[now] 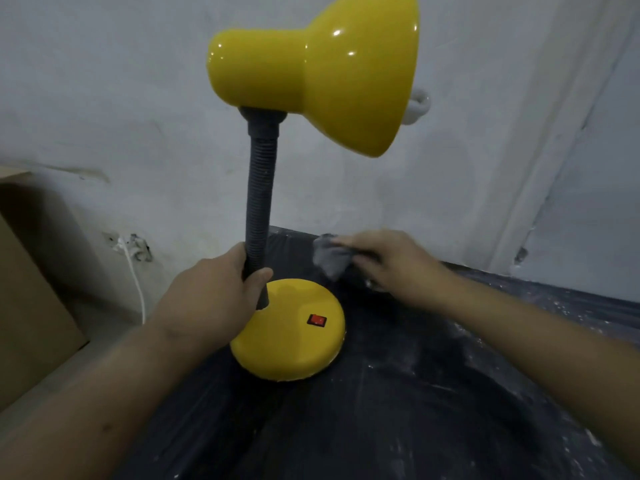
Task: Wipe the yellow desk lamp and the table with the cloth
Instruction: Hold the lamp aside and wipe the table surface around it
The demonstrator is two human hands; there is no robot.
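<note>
The yellow desk lamp stands on a dark table, its shade turned to the right with a white bulb showing at the rim. A grey ribbed neck rises from a round yellow base with a red switch. My left hand grips the bottom of the neck. My right hand holds a small grey cloth just right of the neck, behind the base; it looks blurred. The table surface is smeared with white dust.
A white wall stands close behind the table. A cardboard box sits at the left. A white cable hangs from a damaged spot in the wall, left of the lamp. The table's left edge runs just under the lamp base.
</note>
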